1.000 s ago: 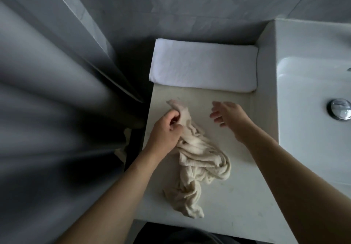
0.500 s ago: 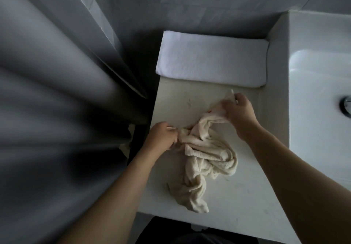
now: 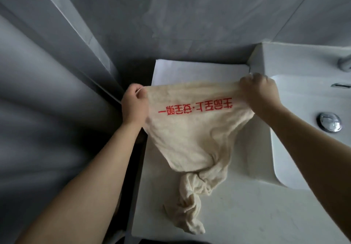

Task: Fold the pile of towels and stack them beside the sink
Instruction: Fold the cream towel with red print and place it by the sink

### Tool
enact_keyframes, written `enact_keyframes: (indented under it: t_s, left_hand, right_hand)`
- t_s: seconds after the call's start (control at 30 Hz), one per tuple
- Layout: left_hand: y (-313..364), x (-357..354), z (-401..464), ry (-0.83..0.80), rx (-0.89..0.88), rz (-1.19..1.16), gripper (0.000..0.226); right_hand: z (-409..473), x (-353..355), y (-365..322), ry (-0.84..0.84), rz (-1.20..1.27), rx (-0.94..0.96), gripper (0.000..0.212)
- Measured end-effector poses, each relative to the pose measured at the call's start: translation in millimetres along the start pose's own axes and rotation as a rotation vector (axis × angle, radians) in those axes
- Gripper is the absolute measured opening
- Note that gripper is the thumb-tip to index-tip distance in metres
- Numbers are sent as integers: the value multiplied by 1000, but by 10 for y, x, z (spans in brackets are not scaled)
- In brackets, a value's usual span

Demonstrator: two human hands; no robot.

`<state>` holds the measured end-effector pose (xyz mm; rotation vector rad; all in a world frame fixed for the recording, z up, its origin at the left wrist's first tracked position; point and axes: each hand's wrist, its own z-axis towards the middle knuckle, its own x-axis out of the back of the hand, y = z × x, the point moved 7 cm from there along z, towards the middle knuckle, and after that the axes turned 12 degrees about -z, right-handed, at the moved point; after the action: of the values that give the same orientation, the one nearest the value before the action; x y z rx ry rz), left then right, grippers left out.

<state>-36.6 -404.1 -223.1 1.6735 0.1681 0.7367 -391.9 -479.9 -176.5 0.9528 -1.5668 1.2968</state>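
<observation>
A person's left hand [image 3: 133, 107] and right hand [image 3: 259, 91] each pinch a top corner of a cream towel [image 3: 191, 131], stretching its upper edge taut above the white tabletop [image 3: 247, 215] just left of the sink [image 3: 303, 110]. Red lettering [image 3: 195, 107] runs across the cloth. Its lower end trails bunched on the tabletop. A folded white towel [image 3: 199, 72] lies behind, touching the sink's side.

head view, looking down, close above counter [image 3: 247, 215]
</observation>
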Motion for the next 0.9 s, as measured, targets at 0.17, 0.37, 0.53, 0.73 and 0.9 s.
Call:
enact_keyframes:
  t_s: [0.17, 0.37, 0.53, 0.73, 0.9]
  left_hand:
    - [519, -449, 569, -170, -375, 392, 15]
    - [395, -1099, 1099, -276, -429, 618, 18]
    - [135, -1381, 1317, -265, -393, 682, 23]
    - [-119, -1468, 1356, -291, -341, 658, 35]
    - [12, -1177, 1220, -215, -299, 413, 45]
  right_hand:
    - [540, 126, -104, 117, -537, 210, 23]
    - [1047, -317, -137, 16, -861, 311, 29]
    - [1310, -474, -128, 82, -866, 254, 25]
    - [1395, -695, 19, -41, -1343, 187, 62]
    - [1287, -698, -18, -149, -1129, 80, 64]
